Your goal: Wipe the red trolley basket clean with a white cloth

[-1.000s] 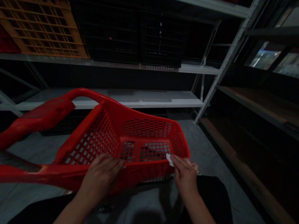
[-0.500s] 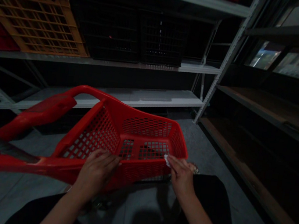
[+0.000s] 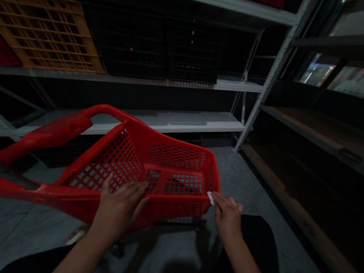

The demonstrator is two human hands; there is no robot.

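Our left hand (image 3: 119, 211) lies open across the near wall of a red plastic shopping trolley basket (image 3: 179, 156), its grip holding nothing. Our right hand (image 3: 228, 217) pinches a white cloth (image 3: 210, 198) against the basket's near right rim in a narrow fingertip grip. The basket stands over a grey floor (image 3: 3, 229), facing metal shelving (image 3: 184, 119) with black crates (image 3: 194, 50) and an orange crate (image 3: 41, 28).

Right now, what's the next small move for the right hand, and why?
Probably slide the white wipe along the rim of the red cart: the right hand has it at the basket's corner, and the left hand rests on the near wall, likely steadying it.
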